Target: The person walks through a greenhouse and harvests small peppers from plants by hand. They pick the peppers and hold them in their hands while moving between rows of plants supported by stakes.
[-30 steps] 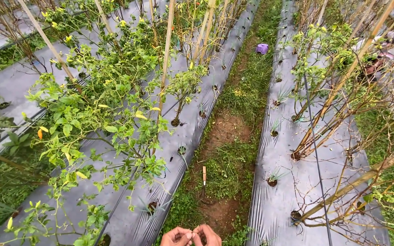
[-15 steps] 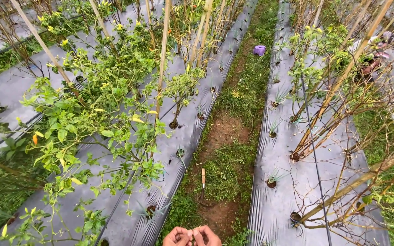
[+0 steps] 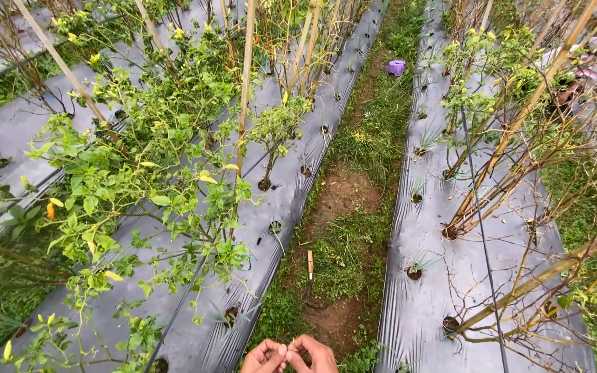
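- Hands meet at the near bottom edge of the view: the left hand and the right hand press their fingertips together, pinched on something too small to make out.
- Both hands hang over the near end of a grassy dirt path that runs away between two planting beds.
- Just beyond the hands, a small tool with a wooden handle lies on the grass of the path, pointing lengthwise along it.
- Left of the path, grey plastic sheeting covers a bed, with round planting holes cut in it.
- A leafy green plant with some yellow leaves spreads over that bed, and a bamboo stake stands upright among its branches.
- A small orange fruit hangs at the far left side of the plant.
- Right of the path, a second sheeted bed holds thin, mostly bare plants tied to leaning stakes, and a black hose runs along it.
- Far up the path sits a small purple container.
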